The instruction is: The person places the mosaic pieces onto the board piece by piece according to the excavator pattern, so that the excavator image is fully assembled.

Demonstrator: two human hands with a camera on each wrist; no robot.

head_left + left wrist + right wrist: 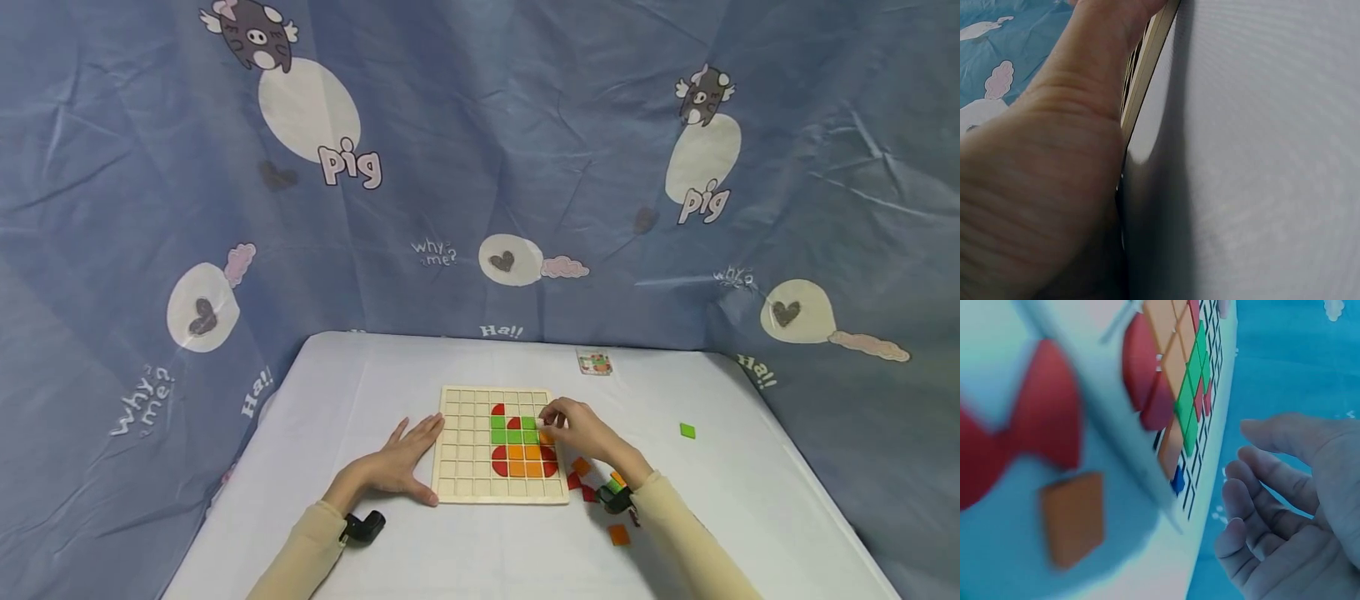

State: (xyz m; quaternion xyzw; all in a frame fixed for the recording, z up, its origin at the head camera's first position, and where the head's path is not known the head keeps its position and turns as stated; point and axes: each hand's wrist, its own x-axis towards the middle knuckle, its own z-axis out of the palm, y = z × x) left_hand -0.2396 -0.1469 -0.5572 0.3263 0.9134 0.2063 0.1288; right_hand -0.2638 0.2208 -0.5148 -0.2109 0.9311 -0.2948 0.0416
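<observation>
Wooden board (463, 427) lies on the worktop (375, 375) between my grips: left grip (400, 462) touches its left edge, fingers spread; right grip (583, 427) hangs loosely parted at its right edge, open room rightward before a green tile (687, 431).

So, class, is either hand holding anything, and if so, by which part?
Nothing is held: the right hand has empty fingers, and the left hand only rests along the left edge of the wooden grid board.

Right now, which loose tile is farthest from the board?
The green tile alone, right of the right hand; other visible loose tiles lie nearer the board.
</observation>
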